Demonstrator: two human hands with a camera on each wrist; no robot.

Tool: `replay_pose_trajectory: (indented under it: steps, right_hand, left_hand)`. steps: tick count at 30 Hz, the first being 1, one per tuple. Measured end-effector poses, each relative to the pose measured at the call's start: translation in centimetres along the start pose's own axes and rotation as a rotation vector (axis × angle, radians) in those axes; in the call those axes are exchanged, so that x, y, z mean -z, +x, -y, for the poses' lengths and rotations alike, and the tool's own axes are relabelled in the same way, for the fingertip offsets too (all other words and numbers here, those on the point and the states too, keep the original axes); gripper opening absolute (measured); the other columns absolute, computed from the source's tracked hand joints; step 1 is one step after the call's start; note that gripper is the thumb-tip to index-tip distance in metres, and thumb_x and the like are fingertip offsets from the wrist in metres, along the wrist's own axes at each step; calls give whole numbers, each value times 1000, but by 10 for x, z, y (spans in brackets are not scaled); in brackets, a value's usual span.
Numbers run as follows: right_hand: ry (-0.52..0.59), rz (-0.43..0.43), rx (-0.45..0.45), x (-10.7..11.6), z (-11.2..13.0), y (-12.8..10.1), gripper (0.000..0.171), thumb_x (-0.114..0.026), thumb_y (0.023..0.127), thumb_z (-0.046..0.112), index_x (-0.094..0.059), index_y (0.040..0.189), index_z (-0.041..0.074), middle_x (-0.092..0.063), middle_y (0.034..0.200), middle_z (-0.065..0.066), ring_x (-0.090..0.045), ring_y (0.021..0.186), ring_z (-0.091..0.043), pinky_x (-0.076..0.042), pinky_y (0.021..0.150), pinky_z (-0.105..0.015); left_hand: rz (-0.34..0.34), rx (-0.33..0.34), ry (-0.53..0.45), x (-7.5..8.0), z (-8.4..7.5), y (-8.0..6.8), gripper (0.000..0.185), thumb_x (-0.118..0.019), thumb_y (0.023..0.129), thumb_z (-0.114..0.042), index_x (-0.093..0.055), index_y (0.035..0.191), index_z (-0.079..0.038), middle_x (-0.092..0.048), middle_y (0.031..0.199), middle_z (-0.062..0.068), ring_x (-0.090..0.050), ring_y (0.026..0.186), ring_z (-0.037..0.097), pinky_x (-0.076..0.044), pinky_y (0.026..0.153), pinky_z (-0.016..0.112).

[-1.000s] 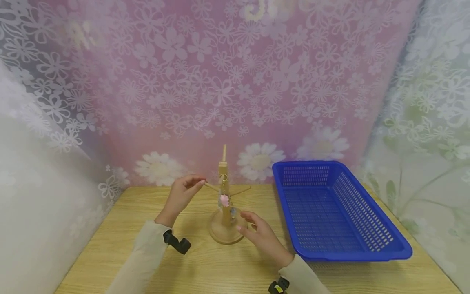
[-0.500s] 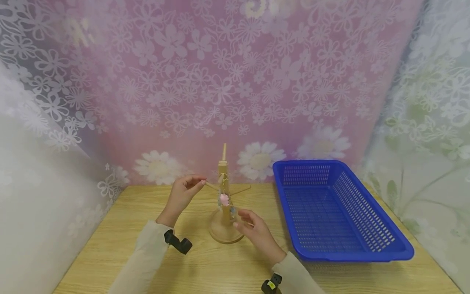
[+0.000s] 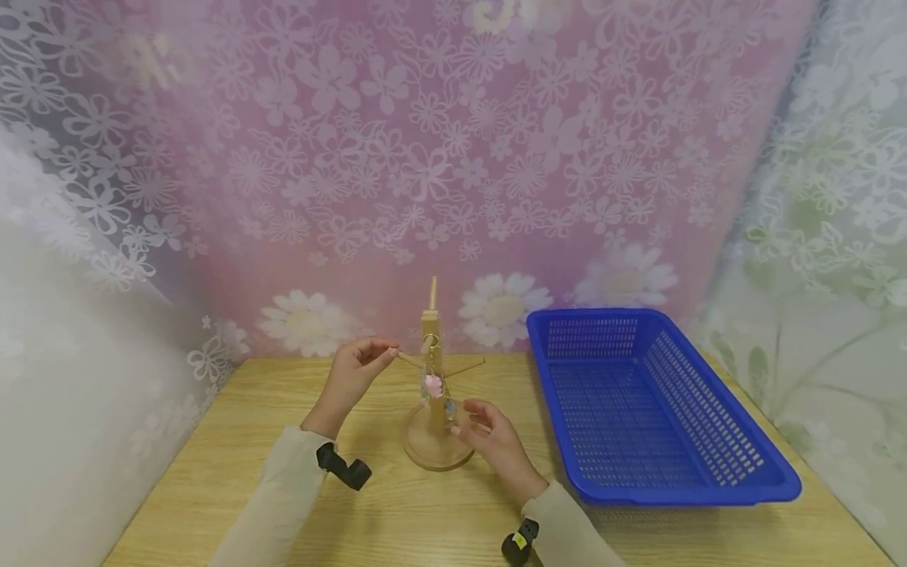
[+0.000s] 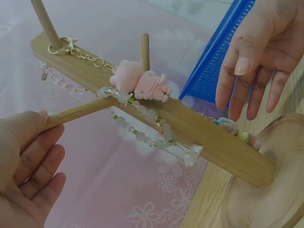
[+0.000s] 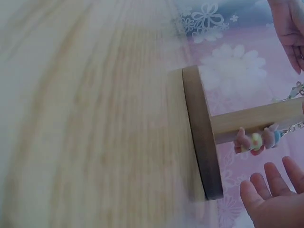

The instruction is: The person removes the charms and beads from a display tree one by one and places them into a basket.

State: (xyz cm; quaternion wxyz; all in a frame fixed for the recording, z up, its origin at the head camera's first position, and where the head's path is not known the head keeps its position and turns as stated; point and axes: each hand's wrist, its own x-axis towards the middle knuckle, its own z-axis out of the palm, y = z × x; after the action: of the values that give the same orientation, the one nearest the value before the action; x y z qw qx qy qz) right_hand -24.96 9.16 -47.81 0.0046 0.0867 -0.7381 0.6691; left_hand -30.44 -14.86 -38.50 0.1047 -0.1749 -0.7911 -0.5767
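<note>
A wooden stand (image 3: 430, 324) with a round base (image 3: 438, 453) rises upright from the table, thin pegs sticking out of its post. My left hand (image 3: 350, 379) pinches the tip of the left peg (image 4: 88, 110) between thumb and fingers. On that peg hangs a beaded bracelet (image 4: 149, 114) of clear and green beads with a white flower charm. A pink figure keychain (image 4: 128, 77) hangs by its gold clasp from another peg. Low beside the post dangles a pastel figure charm (image 5: 256, 141). Close to it, my right hand (image 3: 499, 442) has its fingers extended and holds nothing.
A blue perforated plastic basket (image 3: 638, 409) sits on the right of the wooden table (image 3: 397, 520). Behind the table hangs a pink flowered backdrop (image 3: 425, 157). Pale flowered sheets close off the left and right sides.
My right hand has shifted slightly left, closer to the stand's post and the low charm. My left hand stays at the peg tip, and the stand has barely moved.
</note>
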Motion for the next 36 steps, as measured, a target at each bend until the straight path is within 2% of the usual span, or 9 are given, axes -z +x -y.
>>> replay_pose_trajectory:
  steps: [4,8,12,14,19,21,25,36]
  right_hand:
    - [7,26,-28,0,1,3,55,-69,86,15,-46,132,-3,-47,135,-21,-42,125,-39,-37,101,-50]
    - [11,45,-40,-1,13,1,55,-69,86,12,-45,132,-6,-46,135,-23,-41,125,-42,-35,102,-52]
    - [15,60,-42,-2,25,-2,55,-68,86,10,-45,132,-8,-47,134,-24,-41,124,-43,-34,103,-53]
    - [18,66,-44,-1,16,2,55,-69,86,13,-45,132,-7,-48,133,-23,-43,123,-42,-36,101,-52]
    - [34,60,-61,0,-13,17,53,-71,85,19,-50,129,-2,-54,127,-17,-51,115,-33,-45,93,-43]
    - [41,58,-67,0,-14,19,51,-71,86,18,-52,128,-1,-55,126,-17,-52,113,-31,-45,93,-41]
    - [43,53,-60,-1,-10,18,48,-70,86,16,-52,127,-3,-55,126,-19,-53,113,-31,-46,93,-41]
    - [60,47,-24,-8,-14,22,44,-70,84,8,-54,122,-8,-59,115,-23,-59,101,-27,-50,84,-33]
  left_hand:
    - [3,14,-11,1,0,0,27,-65,90,-25,-69,104,-2,-67,100,20,-63,86,9,-50,80,24]
    - [17,38,-30,1,0,1,28,-64,91,-25,-68,106,-2,-65,104,25,-64,92,16,-49,84,28]
    - [11,83,-52,0,-2,1,30,-65,90,-26,-68,107,-2,-65,104,21,-62,97,25,-48,86,31]
    - [5,110,-72,-1,-3,2,29,-66,90,-25,-68,107,-1,-67,102,16,-61,99,28,-47,86,32]
    - [-27,168,-106,-3,-6,5,26,-66,89,-17,-68,104,4,-66,93,4,-59,91,17,-45,85,31]
    - [-48,176,-107,-4,-6,5,24,-66,89,-15,-68,102,5,-65,90,1,-58,88,12,-44,85,31]
    - [-71,178,-115,-6,-6,5,24,-67,89,-15,-68,99,6,-64,86,-2,-58,88,15,-44,87,35]
    - [-88,196,-135,-8,-7,3,22,-66,89,-15,-70,99,4,-68,89,-1,-60,86,12,-43,94,41]
